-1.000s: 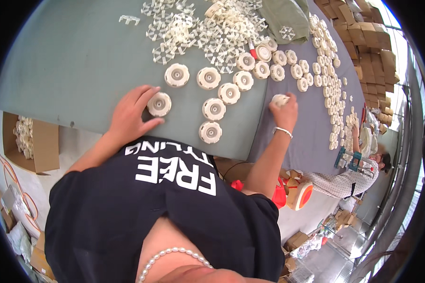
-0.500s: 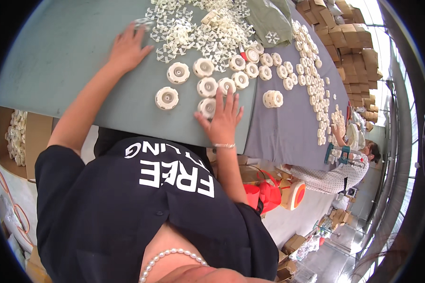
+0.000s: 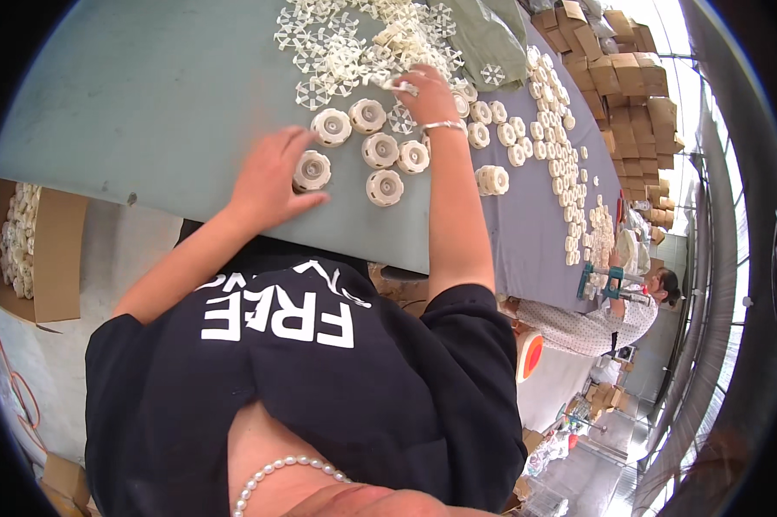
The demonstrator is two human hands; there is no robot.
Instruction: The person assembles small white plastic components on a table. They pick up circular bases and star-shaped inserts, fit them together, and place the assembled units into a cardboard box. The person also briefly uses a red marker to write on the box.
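Note:
My left hand (image 3: pixel 272 177) is curled around a round cream plastic wheel (image 3: pixel 311 170) near the front edge of the grey-green table (image 3: pixel 147 103), thumb below it and fingers above. Several more such wheels (image 3: pixel 380 151) lie just to its right. My right hand (image 3: pixel 429 93) reaches farther across the table into a heap of flat white spoked discs (image 3: pixel 345 52). It pinches one disc (image 3: pixel 402 85) between its fingers. A small stack of wheels (image 3: pixel 492 179) stands to the right of my right forearm.
Rows of cream wheels (image 3: pixel 561 164) run along the right side of the table. A green cloth bag (image 3: pixel 487 39) lies at the back. A cardboard box (image 3: pixel 48 250) of cream parts stands on the floor at left. Stacked cartons (image 3: pixel 638 86) and a seated co-worker (image 3: pixel 608 314) are at right.
My left hand has come back from the disc heap to the near wheel. My right hand has left the wheels and reached up into the heap, taking a spoked disc.

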